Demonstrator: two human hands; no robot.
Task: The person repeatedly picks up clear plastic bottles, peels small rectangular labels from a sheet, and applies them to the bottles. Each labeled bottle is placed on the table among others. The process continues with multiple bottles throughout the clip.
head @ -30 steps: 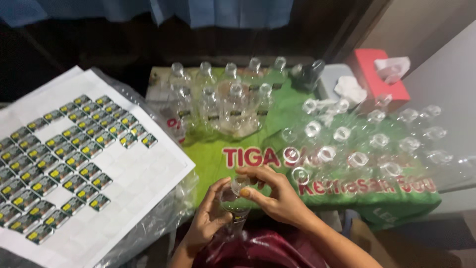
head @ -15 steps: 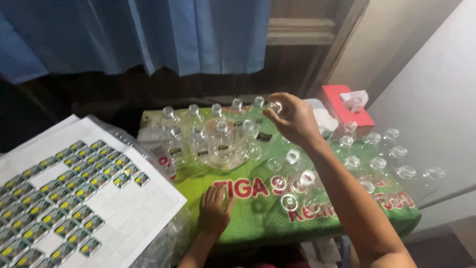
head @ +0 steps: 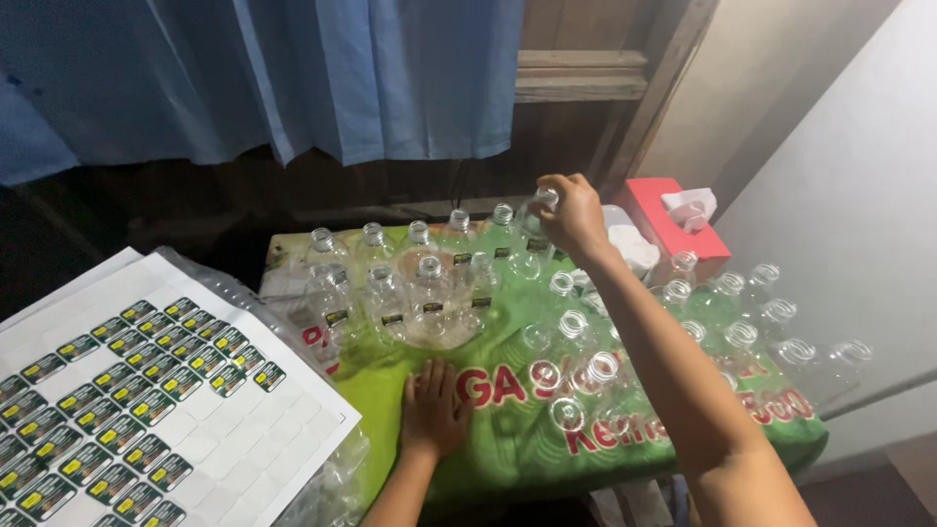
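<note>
A: From the head camera, what is the right hand [head: 571, 213] doing?

B: It reaches to the far edge of the green printed cloth [head: 508, 444], fingers pinched round the neck of a clear plastic bottle [head: 539, 226] that stands at the right end of the back row of labelled clear bottles [head: 415, 278].

A: And the left hand [head: 432, 410]?

B: Flat on the cloth near its front edge, fingers spread, holding nothing. Unlabelled clear bottles [head: 673, 332] crowd the right side. A white sheet of small dark stickers [head: 137, 390] lies to the left, and a red tissue box [head: 673, 220] sits beyond.
</note>
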